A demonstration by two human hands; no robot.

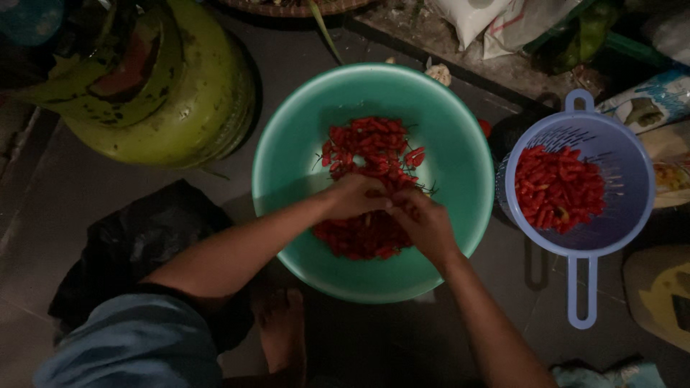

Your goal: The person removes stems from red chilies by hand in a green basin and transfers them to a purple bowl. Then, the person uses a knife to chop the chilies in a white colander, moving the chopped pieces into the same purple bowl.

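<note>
A large teal basin (295, 154) on the floor holds a heap of small red chillies (374, 147) with thin green stems. My left hand (356, 195) and my right hand (425, 224) meet over the middle of the heap, fingertips pinched together on a chilli between them. Both forearms reach in from the bottom of the view. To the right sits a pale blue colander (624, 154) with a long handle, filled with red chillies (557, 188) that look stemless.
A green gas cylinder (190, 108) stands at the upper left. A black plastic bag (144, 233) lies beside my left arm. Sacks and packets (503, 21) crowd the upper right. My bare foot (282, 338) rests below the basin. A yellowish object (661, 294) lies at right.
</note>
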